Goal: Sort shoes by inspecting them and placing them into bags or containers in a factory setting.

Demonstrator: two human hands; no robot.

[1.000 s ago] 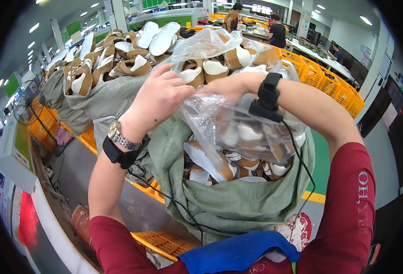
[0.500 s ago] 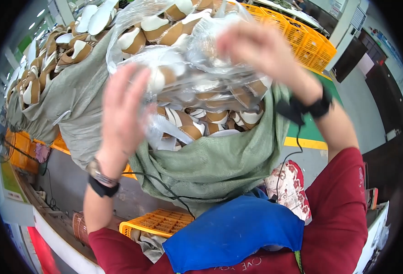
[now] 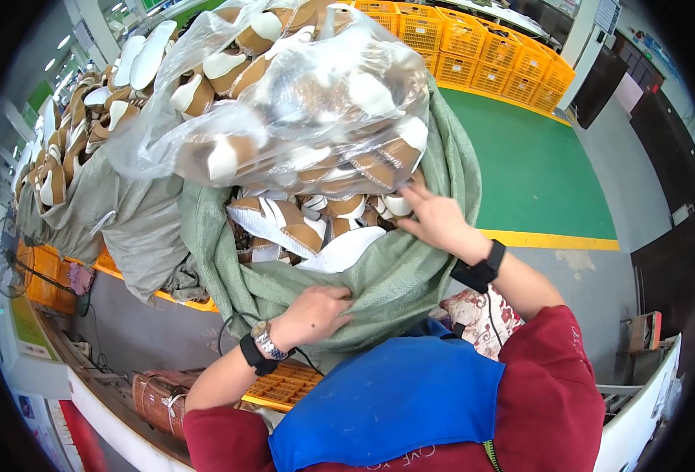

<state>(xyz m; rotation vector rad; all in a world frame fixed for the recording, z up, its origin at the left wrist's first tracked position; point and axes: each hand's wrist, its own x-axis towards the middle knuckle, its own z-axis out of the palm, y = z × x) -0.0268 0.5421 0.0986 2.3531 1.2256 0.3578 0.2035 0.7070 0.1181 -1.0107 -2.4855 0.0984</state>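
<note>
The fingers of the left hand (image 3: 316, 311) were curled into the near rim of the large pale-green woven sack (image 3: 394, 275), pinching a fold of the cloth and pulling it toward the body, seemingly to keep the mouth of the sack open and low. The right hand (image 3: 434, 216) reached into the far side of that mouth, fingers spread and loosely extended, resting against the inner rim where the clear plastic bag of brown-and-white shoe parts (image 3: 300, 110) bulged out of the top; whether those fingertips gripped the plastic or only steadied it, I could not tell. The plastic bag sat half above the sack, tilted away from the person, its bulk propped on loose tan and white shoe pieces (image 3: 308, 224) that filled the sack just below it.

Both wrists carried black bands, the left one beside a metal watch (image 3: 262, 340). A blue apron (image 3: 387, 409) over red sleeves pressed close against the sack.

To the left, grey cloth sacks (image 3: 119, 212) heaped with more shoe pieces crowded right against the green one, leaving little room on that side. Orange plastic crates (image 3: 489, 63) were stacked well beyond, along a green floor (image 3: 536, 165) edged by a yellow line. One more orange crate (image 3: 284, 385) lay just under the left forearm.
</note>
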